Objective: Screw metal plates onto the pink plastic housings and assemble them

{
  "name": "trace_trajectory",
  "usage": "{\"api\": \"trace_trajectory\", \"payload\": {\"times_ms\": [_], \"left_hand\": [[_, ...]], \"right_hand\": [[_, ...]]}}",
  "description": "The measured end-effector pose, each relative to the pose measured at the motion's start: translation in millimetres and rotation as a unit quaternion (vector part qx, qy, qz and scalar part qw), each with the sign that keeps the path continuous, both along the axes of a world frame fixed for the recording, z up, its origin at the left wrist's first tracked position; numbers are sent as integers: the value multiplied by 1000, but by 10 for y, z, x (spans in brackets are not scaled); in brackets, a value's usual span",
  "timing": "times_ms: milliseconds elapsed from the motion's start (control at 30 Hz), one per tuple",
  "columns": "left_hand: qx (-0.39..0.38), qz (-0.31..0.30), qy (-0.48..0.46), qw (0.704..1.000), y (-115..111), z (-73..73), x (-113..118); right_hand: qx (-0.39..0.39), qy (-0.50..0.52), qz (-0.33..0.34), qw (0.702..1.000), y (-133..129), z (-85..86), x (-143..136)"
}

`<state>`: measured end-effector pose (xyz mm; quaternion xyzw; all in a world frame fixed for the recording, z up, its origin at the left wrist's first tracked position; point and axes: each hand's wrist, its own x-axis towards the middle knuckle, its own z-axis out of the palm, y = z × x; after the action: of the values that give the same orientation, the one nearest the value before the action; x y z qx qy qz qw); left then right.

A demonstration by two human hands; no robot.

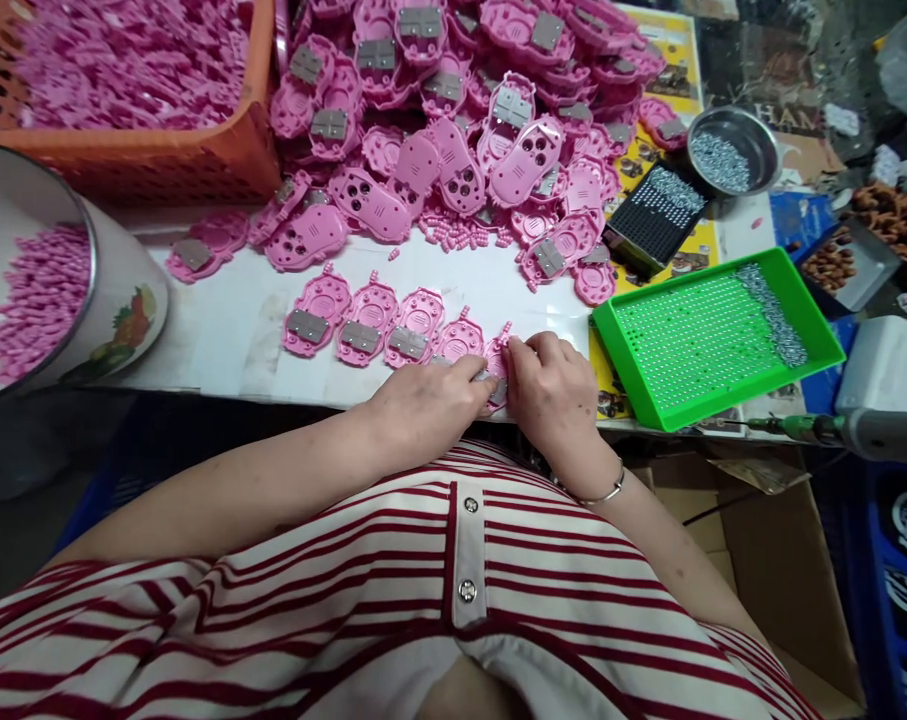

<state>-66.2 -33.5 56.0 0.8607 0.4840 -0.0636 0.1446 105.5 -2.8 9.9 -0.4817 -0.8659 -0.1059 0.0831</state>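
Five pink plastic shells lie in a row along the table's front edge, among them the leftmost shell [328,300] and the middle shell [423,314], with grey metal plates in their lower parts. Both hands meet at the rightmost shell [496,352]. My left hand [439,402] reaches over the lower part of the fourth shell, its fingertips closed at the rightmost shell's left side. My right hand [552,388] has its thumb and fingers pinched at that shell's right edge. Fingers hide much of the rightmost shell.
Behind the row is a heap of pink shells [453,170]. An orange basket [198,160] and a white pot [127,290] of pink parts stand left. A green tray [652,385] of screws, a black tray [637,250], a metal bowl [768,150] and a screwdriver [813,430] are right.
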Motion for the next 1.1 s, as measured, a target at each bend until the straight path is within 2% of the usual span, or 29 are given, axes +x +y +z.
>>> {"api": "trace_trajectory", "payload": {"times_ms": [133, 633, 700, 767, 900, 1000, 1100], "left_hand": [[-2, -2, -2, 1000, 2, -3, -6], [5, -19, -4, 1000, 21, 12, -36], [8, -21, -7, 1000, 22, 5, -42], [12, -22, -12, 1000, 23, -4, -46], [15, -28, -6, 999, 24, -12, -44], [14, -27, 8, 1000, 18, -11, -38], [19, -25, 11, 999, 11, -16, -36]], "right_hand": [[-5, 36, 25, 999, 57, -38, 32], [71, 64, 98, 991, 93, -102, 122], [79, 84, 91, 989, 106, -111, 169], [80, 92, 54, 991, 133, -101, 225], [39, 66, -30, 997, 238, -19, 284], [-14, 135, -21, 991, 355, 63, 221], [-104, 178, 6, 978, 468, 114, 114]]}}
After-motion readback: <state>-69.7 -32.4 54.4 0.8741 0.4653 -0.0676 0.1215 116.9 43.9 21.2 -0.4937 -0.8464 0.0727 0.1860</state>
